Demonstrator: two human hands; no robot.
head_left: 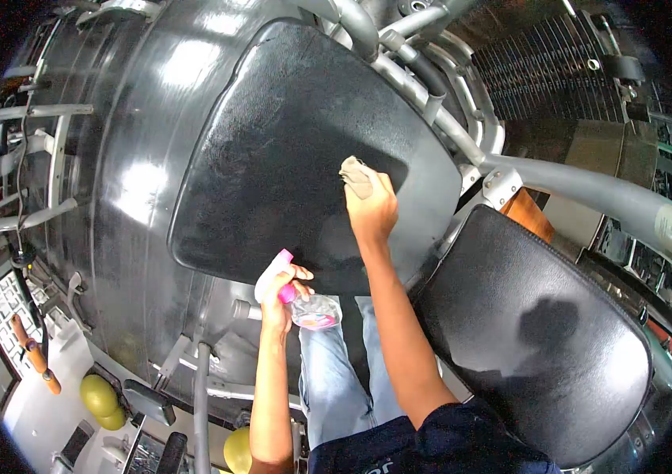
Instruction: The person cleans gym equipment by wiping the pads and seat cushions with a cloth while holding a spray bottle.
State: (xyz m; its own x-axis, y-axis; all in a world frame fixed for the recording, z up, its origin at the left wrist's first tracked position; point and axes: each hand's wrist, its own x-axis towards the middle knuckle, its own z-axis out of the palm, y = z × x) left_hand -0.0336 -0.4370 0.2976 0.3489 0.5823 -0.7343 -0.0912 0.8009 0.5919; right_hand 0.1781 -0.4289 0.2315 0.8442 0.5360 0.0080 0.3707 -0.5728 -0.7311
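Observation:
A large black padded cushion [273, 150] fills the middle of the view, with wet-looking streaks on its upper part. My right hand [374, 207] is closed on a folded beige cloth [357, 175], over the right half of this cushion. Near the cushion's lower edge, my left hand [279, 288] grips a clear spray bottle [318, 313] by its neck, just under the pink and white spray head. The bottle is tilted, its clear body pointing right above my jeans.
A second black pad [541, 340] lies at the lower right. Grey metal tubes [589, 193] run along the upper right. A weight stack [549, 71] stands behind them. Yellow-green balls [101, 399] and other gym equipment are at the lower left.

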